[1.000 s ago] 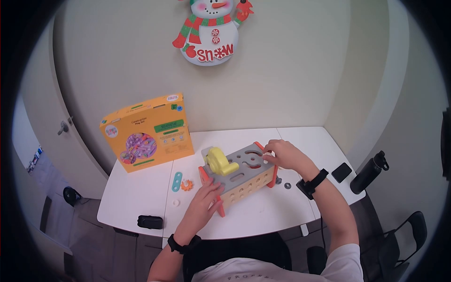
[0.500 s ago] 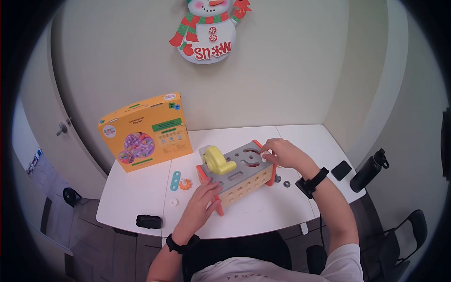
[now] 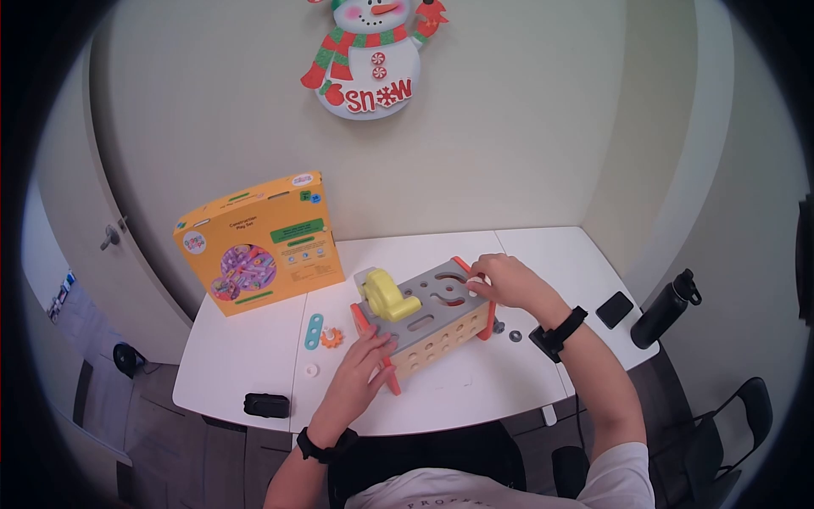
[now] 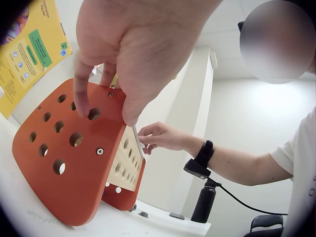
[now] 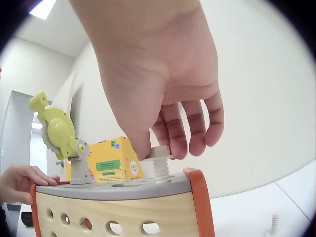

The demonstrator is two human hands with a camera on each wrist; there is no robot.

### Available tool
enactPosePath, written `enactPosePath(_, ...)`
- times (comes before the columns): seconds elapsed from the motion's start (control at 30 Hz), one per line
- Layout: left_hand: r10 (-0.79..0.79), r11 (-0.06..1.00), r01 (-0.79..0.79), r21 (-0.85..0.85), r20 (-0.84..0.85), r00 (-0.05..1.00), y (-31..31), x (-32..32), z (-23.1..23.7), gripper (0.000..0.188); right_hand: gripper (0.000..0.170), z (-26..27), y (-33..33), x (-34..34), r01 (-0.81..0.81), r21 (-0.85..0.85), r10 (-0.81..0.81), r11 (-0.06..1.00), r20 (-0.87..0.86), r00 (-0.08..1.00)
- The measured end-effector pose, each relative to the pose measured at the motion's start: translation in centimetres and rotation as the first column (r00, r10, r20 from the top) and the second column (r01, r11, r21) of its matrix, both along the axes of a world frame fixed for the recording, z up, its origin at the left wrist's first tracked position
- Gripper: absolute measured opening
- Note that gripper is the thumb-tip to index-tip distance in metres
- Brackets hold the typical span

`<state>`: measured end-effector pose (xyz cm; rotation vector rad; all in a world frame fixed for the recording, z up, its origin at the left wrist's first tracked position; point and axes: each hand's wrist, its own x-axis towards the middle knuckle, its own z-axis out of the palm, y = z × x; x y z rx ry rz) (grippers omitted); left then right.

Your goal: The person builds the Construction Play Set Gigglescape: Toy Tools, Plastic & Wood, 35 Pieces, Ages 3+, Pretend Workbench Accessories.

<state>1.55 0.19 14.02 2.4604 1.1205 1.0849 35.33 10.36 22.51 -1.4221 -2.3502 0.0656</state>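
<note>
A toy workbench with a grey top (image 3: 421, 322), wooden front and orange end panels (image 4: 64, 148) stands on the table. My left hand (image 3: 363, 369) grips its left end, fingers over the orange panel and thumb at the front corner. At the right end my right hand (image 5: 163, 84) pinches the head of a white screw (image 5: 160, 165) between thumb and fingers; the screw stands upright at the grey top, its threads partly showing. A yellow-green toy saw (image 3: 386, 297) is mounted at the left of the top.
An orange-yellow box (image 3: 263, 246) stands behind left. A teal strip (image 3: 314, 332), orange gear (image 3: 331, 338), white ring (image 3: 311, 370) and black case (image 3: 266, 405) lie left. Grey nuts (image 3: 515, 336), a phone (image 3: 614, 310) and a black bottle (image 3: 667, 310) are right.
The head view has shifted slightly. Both hands keep their places on the workbench, and the right fingers have moved only a little around the screw head.
</note>
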Motion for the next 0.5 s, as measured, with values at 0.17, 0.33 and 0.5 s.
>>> enactPosePath(0.17, -0.001, 1.000, 0.001, 0.011, 0.001, 1.000, 0.0, 0.0, -0.1, 0.050, 0.046, 1.2, -0.7, -2.2, 0.244, -0.038, -0.232, 0.969, 0.200, 0.952)
enactPosePath(0.33, 0.001, 1.000, -0.001, 0.011, -0.005, 1.000, 0.0, 0.0, -0.1, 0.050, 0.044, 2.6, -1.6, -1.7, 0.191, 0.047, -0.195, 0.980, 0.081, 0.978)
enactPosePath(0.5, -0.001, 1.000, 0.001, 0.016, 0.000, 1.000, 0.1, -0.1, -0.3, 0.050, 0.032, 0.1, 0.2, 0.4, -0.115, 0.078, 0.121, 0.990, -0.078, 0.990)
